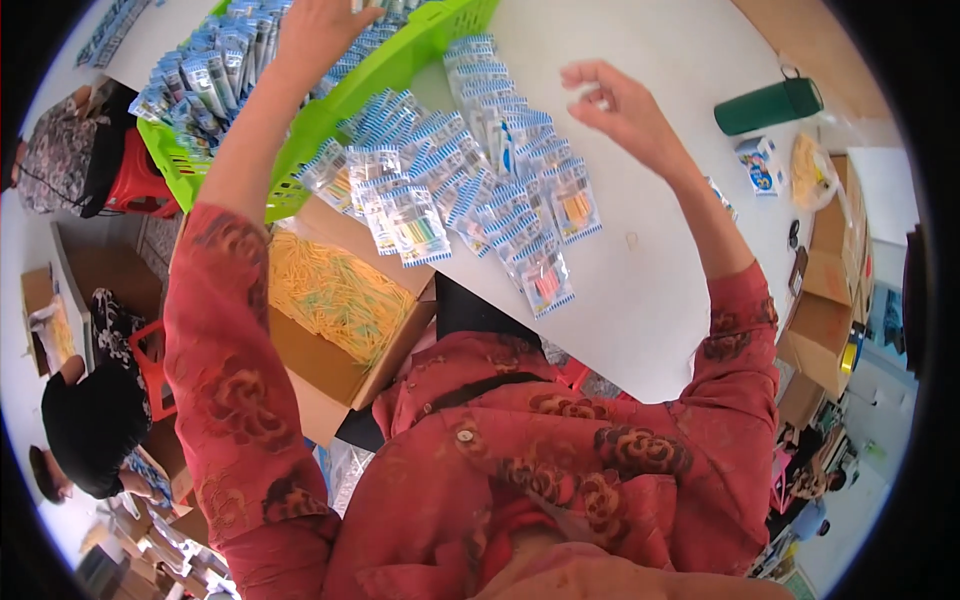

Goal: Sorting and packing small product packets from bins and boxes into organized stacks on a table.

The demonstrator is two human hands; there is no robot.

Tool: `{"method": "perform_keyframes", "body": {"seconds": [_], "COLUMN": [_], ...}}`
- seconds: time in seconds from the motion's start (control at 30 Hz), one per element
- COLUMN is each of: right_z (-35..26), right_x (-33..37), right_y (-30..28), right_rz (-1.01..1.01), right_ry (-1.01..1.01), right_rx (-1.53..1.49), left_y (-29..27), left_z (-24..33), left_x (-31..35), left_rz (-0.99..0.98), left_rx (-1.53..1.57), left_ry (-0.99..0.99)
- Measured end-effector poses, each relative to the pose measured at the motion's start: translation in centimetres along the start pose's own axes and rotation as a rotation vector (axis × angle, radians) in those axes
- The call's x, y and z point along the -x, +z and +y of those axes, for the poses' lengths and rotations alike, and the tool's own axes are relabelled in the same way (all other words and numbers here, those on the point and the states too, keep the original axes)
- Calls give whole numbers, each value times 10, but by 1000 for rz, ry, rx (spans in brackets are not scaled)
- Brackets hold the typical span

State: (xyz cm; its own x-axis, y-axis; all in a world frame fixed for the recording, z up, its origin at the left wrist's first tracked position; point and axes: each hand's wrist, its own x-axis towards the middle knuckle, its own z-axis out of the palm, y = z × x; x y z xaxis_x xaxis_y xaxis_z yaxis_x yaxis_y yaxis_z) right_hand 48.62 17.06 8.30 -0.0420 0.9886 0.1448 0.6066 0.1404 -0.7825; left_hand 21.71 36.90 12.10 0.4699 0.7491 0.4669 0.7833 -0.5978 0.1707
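1. I see the left hand (318, 28) reaching into the green basket (300, 130) at the far left of the desk (650, 290), resting on the blue-striped packets (215, 70) heaped inside; its fingers run past the top edge of the view, so I cannot tell whether they grip anything.
2. My right hand (620, 105) hovers above the desk, fingers (585, 72) loosely curled and apart, holding nothing.
3. Just left of that hand, a fanned spread of packets (480, 190) lies overlapping on the white desk, from the basket's rim down to the near edge.
4. Below the basket, beside the desk, an open cardboard box (340, 300) holds a mass of thin yellow and green sticks.
5. Far right on the desk lies a dark green bottle (768, 105) on its side, with a small printed pack (760, 162) and a clear bag of yellow items (812, 172) near it.
6. Other people sit at the left, well apart.
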Motion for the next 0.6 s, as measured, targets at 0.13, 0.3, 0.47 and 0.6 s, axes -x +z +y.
{"method": "perform_keyframes", "body": {"seconds": [0.13,0.3,0.47,0.6], "right_z": [6,-11,-23,-23], "right_x": [75,139,146,147], "right_y": [25,58,80,87], "right_rz": [-124,-140,-100,-100], "right_ry": [272,386,380,353], "right_rx": [-150,-177,72,141], "left_y": [-40,-33,0,15], "left_z": [29,79,105,119], "left_x": [50,169,214,209], "left_rz": [152,-157,-335,-306], "left_rx": [235,640,659,508], "left_ry": [91,-79,-189,-171]}}
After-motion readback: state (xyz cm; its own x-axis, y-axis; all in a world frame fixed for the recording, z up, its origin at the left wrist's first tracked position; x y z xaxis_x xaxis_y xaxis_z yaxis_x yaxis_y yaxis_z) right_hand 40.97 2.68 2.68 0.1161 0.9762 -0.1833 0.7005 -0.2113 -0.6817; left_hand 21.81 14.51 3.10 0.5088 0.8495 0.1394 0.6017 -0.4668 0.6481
